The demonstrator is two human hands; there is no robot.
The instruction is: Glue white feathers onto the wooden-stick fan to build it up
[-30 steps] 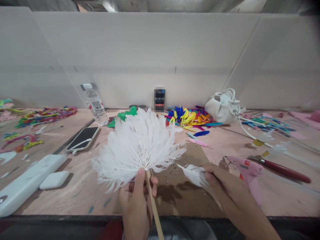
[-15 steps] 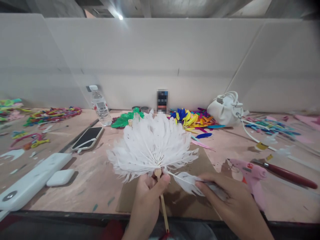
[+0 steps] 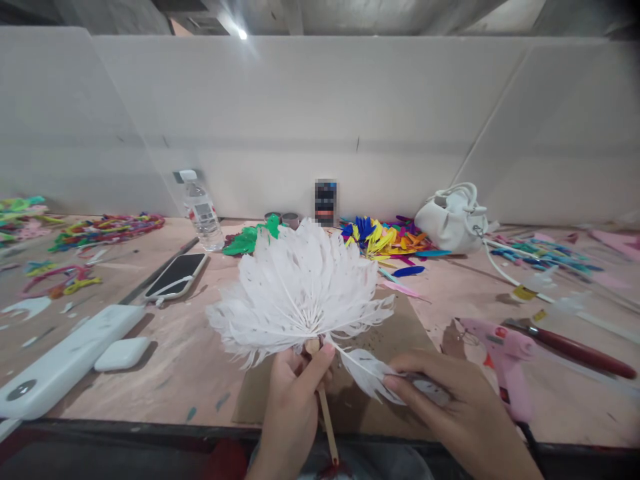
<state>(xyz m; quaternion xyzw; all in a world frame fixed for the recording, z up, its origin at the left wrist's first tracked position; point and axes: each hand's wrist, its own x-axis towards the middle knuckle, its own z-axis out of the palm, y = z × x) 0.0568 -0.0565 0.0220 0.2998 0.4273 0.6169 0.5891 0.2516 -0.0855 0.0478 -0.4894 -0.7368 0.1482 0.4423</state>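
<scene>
A fan of white feathers spreads out on top of a wooden handle. My left hand is closed around the handle just below the feathers, its thumb at the base. On the right, a single white feather slants down from the fan's base. My right hand pinches this feather between thumb and fingers, and part of it lies hidden in the hand. Whether its quill end is fixed to the fan I cannot tell. Under both hands lies a brown cardboard sheet.
A pink glue gun and red-handled pliers-like tool lie to the right. Coloured feathers, a white bag and a water bottle stand behind. On the left are a phone and a white power bank.
The fan has tilted slightly up and shifted a little left with my left hand. My right hand has moved slightly left and down along with the single feather.
</scene>
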